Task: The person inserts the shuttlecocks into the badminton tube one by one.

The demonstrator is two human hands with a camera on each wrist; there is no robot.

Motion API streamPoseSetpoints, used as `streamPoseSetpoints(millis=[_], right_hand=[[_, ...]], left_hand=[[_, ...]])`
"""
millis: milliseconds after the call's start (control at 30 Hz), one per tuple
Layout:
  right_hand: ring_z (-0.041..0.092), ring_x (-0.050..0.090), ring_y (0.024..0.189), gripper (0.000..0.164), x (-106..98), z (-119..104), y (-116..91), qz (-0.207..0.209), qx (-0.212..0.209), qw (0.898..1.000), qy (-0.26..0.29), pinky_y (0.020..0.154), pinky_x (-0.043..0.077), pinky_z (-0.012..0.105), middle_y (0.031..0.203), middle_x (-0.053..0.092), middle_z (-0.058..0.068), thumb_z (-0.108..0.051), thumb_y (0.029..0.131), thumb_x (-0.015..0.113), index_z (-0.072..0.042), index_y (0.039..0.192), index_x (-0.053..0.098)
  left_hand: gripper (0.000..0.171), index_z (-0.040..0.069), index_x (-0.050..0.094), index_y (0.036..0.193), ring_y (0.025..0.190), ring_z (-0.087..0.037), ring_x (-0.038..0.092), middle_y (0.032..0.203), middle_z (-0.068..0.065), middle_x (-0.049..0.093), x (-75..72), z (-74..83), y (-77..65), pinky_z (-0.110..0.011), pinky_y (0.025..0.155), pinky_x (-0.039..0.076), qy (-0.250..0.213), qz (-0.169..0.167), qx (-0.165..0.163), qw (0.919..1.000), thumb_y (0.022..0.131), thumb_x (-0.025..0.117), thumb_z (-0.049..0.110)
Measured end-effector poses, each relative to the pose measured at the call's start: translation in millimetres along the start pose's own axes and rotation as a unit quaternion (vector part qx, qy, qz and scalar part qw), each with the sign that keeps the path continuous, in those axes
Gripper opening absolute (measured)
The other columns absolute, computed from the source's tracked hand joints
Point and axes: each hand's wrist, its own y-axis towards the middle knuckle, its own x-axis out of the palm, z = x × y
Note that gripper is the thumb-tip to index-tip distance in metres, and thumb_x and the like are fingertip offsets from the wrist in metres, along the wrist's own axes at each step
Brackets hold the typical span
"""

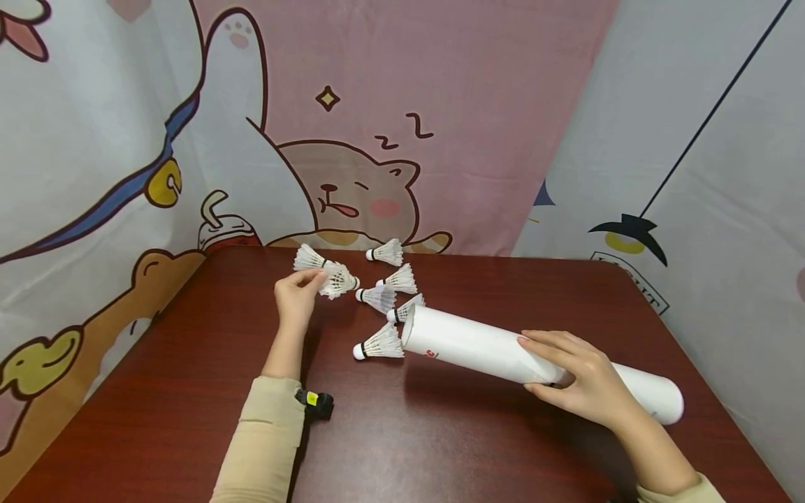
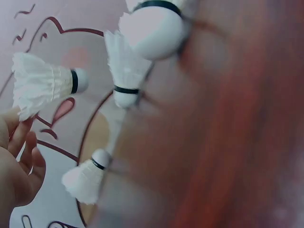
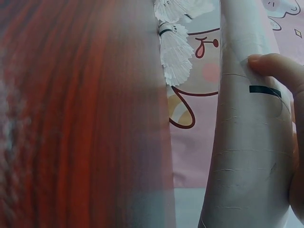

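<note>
Fingertips of my left hand (image 1: 295, 299) pinch a white shuttlecock (image 1: 339, 281) by the rim of its feathers, its cork pointing right. In the left wrist view this shuttlecock (image 2: 45, 83) hangs above the others, beside the hand (image 2: 19, 166). My right hand (image 1: 585, 384) grips a long white shuttlecock tube (image 1: 472, 341) around its middle, thumb and fingers on opposite sides. The tube slants, with its open mouth facing left toward the shuttlecocks. In the right wrist view the tube (image 3: 249, 156) shows a dark strip near the finger.
Near the tube's mouth lies a shuttlecock (image 1: 380, 344). Several more, including one shuttlecock (image 1: 386, 252) at the back and another shuttlecock (image 1: 308, 257) behind the left hand, lie on the dark red table (image 1: 377, 433). A printed cloth (image 1: 490, 126) hangs behind the table's back edge.
</note>
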Motion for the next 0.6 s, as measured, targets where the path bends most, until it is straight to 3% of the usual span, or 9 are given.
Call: streamPoseSetpoints(millis=[133,233,333,467,600], right_hand=[[0.021,0.057,0.105,0.060,-0.4,0.0,0.6,0.000,-0.002,1.000,0.000,0.094,0.034,0.013,0.118,0.064,0.011,-0.053,0.085,0.065,-0.005,0.120,0.067],[0.021,0.057,0.105,0.059,-0.9,0.0,0.9,0.001,0.000,1.000,-0.001,0.094,0.034,0.013,0.118,0.064,0.011,-0.053,0.085,0.065,-0.005,0.120,0.067],[0.021,0.057,0.106,0.060,-1.3,0.0,0.8,0.001,0.002,1.000,-0.003,0.094,0.034,0.013,0.118,0.064,0.011,-0.054,0.085,0.065,-0.006,0.120,0.067],[0.022,0.057,0.106,0.060,-1.6,0.7,0.5,0.001,0.002,1.000,-0.004,0.094,0.034,0.013,0.119,0.064,0.012,-0.054,0.085,0.065,-0.006,0.121,0.067],[0.022,0.057,0.106,0.061,-1.9,1.1,0.2,0.002,0.002,1.000,-0.007,0.093,0.034,0.013,0.119,0.063,0.012,-0.054,0.085,0.065,-0.005,0.121,0.066]], left_hand=[[0.020,-0.010,0.072,0.092,0.075,-0.008,0.060,0.080,-0.004,0.070,1.8,16.3,0.1,-0.019,0.065,0.047,-0.047,-0.050,-0.023,0.9974,0.081,0.077,0.006],[0.018,-0.010,0.071,0.093,0.077,-0.008,0.061,0.076,0.005,0.069,3.0,28.1,-1.2,-0.020,0.068,0.048,-0.086,-0.096,-0.039,0.9909,0.081,0.076,0.003],[0.006,-0.001,0.074,0.088,0.077,-0.008,0.061,0.076,0.008,0.069,3.4,39.5,-3.7,-0.021,0.070,0.048,-0.129,-0.146,-0.054,0.9794,0.082,0.073,-0.001],[0.024,0.016,0.074,0.079,0.077,-0.009,0.061,0.075,0.007,0.069,3.2,56.0,-10.7,-0.023,0.071,0.047,-0.160,-0.199,-0.059,0.9649,0.083,0.069,-0.007],[0.035,0.022,0.075,0.075,0.076,-0.009,0.060,0.074,0.006,0.069,6.8,60.8,-15.9,-0.023,0.071,0.047,-0.191,-0.229,-0.054,0.9528,0.083,0.065,-0.011]])
